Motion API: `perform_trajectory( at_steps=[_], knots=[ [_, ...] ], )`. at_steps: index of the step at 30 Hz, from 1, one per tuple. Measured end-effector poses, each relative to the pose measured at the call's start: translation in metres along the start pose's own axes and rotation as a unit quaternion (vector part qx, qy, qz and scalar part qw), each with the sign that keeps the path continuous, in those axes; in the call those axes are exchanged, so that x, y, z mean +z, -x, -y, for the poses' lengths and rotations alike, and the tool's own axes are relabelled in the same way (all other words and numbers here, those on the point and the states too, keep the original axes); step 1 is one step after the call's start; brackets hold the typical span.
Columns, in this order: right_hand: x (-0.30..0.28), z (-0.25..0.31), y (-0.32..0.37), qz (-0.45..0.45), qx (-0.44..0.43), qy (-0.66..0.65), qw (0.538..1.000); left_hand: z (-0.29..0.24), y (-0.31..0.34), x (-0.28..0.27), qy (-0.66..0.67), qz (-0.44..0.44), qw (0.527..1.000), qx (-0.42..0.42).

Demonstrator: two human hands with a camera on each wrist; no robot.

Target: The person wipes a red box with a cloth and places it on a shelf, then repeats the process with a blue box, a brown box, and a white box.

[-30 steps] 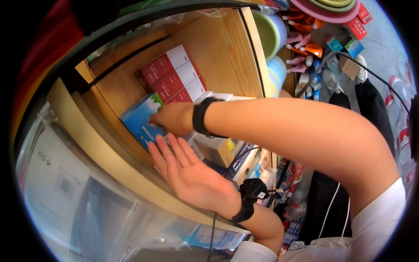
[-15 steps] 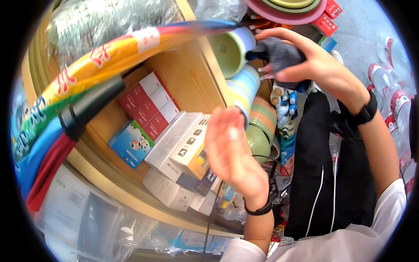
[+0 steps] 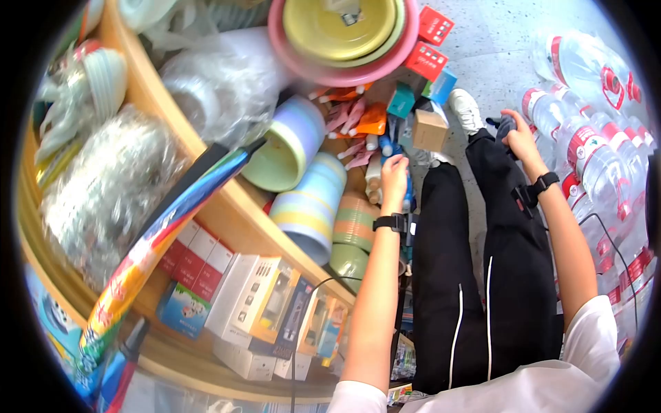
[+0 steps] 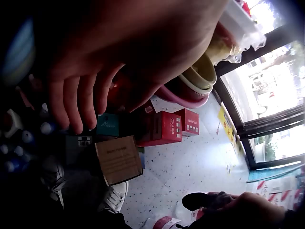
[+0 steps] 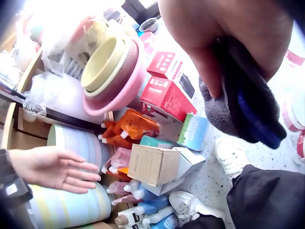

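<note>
In the head view my right hand holds a dark grey cloth over the right leg, beside the water bottles. The right wrist view shows this cloth folded in the fingers, fuzzy grey with a blue-black edge. My left hand hangs with nothing in it, above the squeeze bottles and beside the stacked pastel buckets. Its fingers are loosely extended in the right wrist view. Below the left hand, a small brown box shows in the left wrist view.
A wooden shelf on the left holds red-and-white boxes, a blue box and white cartons. Nested basins stand at the top, with red boxes beside them. Large water bottles line the right side.
My right hand has gone from the shelf's blue box to the right, with the grey cloth visible in it since half a second ago. The left hand has left the shelf; the view has shifted right.
</note>
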State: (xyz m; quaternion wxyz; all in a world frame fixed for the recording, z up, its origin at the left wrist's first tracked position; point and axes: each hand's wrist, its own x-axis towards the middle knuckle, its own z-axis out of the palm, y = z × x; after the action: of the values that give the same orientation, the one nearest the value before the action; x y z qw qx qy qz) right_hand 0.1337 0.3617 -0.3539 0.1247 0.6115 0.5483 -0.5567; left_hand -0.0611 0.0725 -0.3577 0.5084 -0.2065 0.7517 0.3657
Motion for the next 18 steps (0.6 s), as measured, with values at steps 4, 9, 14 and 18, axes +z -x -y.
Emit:
perform_trajectory(
  at_steps=[4, 9, 14, 18],
  knots=[
    [-0.012, -0.039, -0.003, 0.004, 0.02, 0.028, 0.999, 0.011, -0.056, 0.033, -0.068, -0.048, 0.992, 0.091],
    [-0.014, -0.051, -0.006, -0.007, 0.026, 0.029, 0.999, -0.006, -0.088, 0.081, -0.189, -0.117, 0.969, 0.105],
    [-0.011, -0.05, -0.025, -0.009, 0.016, 0.014, 1.0, -0.042, -0.089, 0.127, -0.316, -0.134, 0.911, 0.228],
    [0.0, -0.052, -0.05, -0.008, 0.027, -0.03, 0.999, -0.064, -0.114, 0.178, -0.517, -0.041, 0.823, 0.233]
  ],
)
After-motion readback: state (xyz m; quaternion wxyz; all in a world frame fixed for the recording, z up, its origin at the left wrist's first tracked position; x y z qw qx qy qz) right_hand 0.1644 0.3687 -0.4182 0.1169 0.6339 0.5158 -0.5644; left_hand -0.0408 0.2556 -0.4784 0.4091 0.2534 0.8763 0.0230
